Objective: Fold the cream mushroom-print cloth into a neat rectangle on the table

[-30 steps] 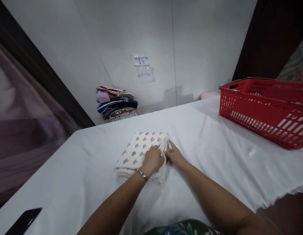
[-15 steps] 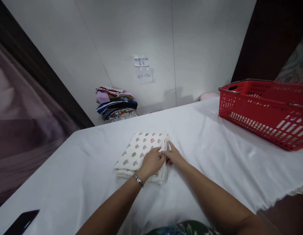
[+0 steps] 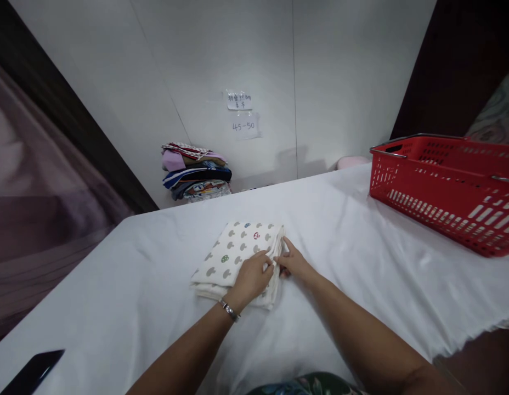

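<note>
A folded white cloth [image 3: 230, 249] printed with grey mushrooms, plus a few red, green and blue ones, lies on the white-covered table [image 3: 156, 323]. My left hand [image 3: 252, 276], with a metal bracelet on its wrist, rests over the cloth's right part. Its thumb and fingers pinch the layered edge. From the right, my right hand [image 3: 296, 265] grips the same folded edge, thumb and index finger close to the left fingertips. Its other fingers curl under and are partly hidden.
A red plastic basket [image 3: 435, 192] with metal handles stands at the right. Folded fabrics [image 3: 197, 173] are piled beyond the table's far edge, below paper signs [image 3: 245, 126] on the wall. A dark, flat object [image 3: 36, 373] lies at the lower left.
My left hand has shifted slightly left, leaving a small gap between its fingertips and those of my right hand. The cloth stays in place, and the view has moved a little.
</note>
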